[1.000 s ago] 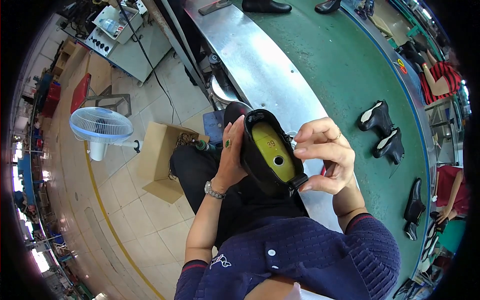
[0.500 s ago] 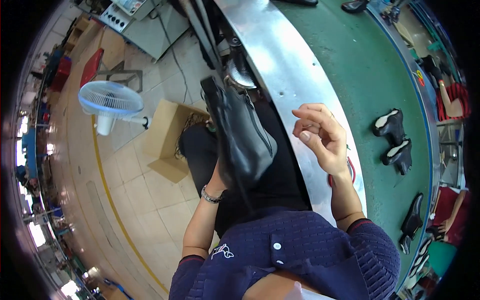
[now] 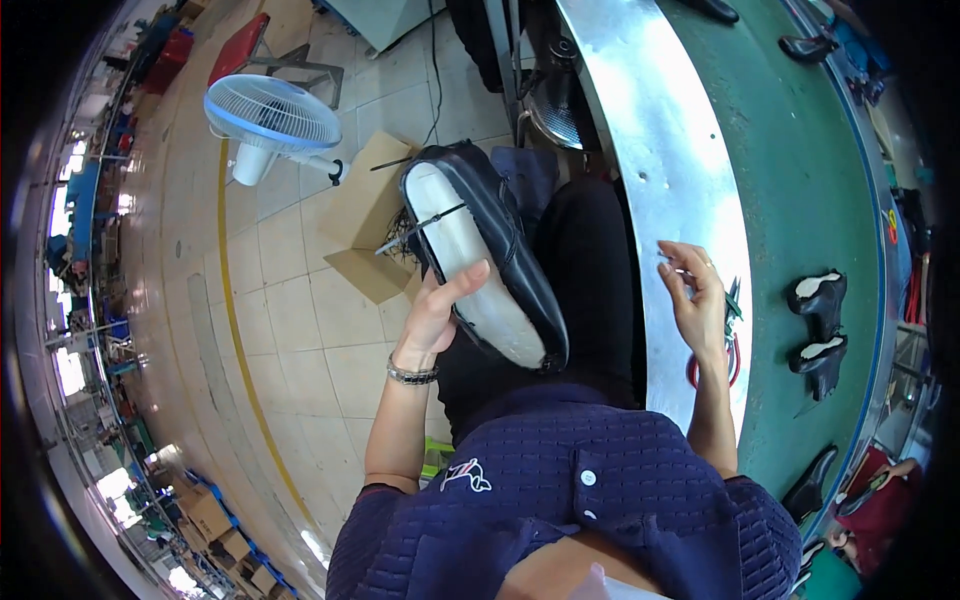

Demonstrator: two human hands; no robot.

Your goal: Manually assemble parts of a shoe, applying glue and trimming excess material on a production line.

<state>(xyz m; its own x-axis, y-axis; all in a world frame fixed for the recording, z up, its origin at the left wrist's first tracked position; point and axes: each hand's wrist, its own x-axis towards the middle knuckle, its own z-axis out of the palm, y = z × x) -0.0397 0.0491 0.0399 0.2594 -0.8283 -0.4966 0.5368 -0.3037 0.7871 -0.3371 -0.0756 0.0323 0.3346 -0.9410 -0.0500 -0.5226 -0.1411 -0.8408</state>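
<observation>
My left hand (image 3: 437,312) grips a black leather shoe (image 3: 530,285) over my lap, its underside turned up. The thumb presses on the pale insole (image 3: 455,235), and the fingers go out of sight behind the shoe's edge. A thin dark cord (image 3: 425,227) crosses the insole, its loose end sticking out to the left. My right hand (image 3: 697,300) hovers over the metal ledge, fingers loosely bent and apart from the thumb, with nothing visible in it. Beside that wrist lie a red-handled tool (image 3: 737,366) and a small green-handled one (image 3: 734,305), both partly covered.
A shiny metal ledge (image 3: 675,120) runs along my right side, bordering a green belt (image 3: 790,190) with several black shoes (image 3: 822,305). To my left are an open cardboard box (image 3: 365,275) and a white-and-blue fan (image 3: 270,112). A metal-shaded lamp (image 3: 562,110) hangs ahead.
The shoe has been turned so its pale insole faces up, with my left thumb now across it. My right hand is slightly lower and its fingers more bent. The whole view has shifted.
</observation>
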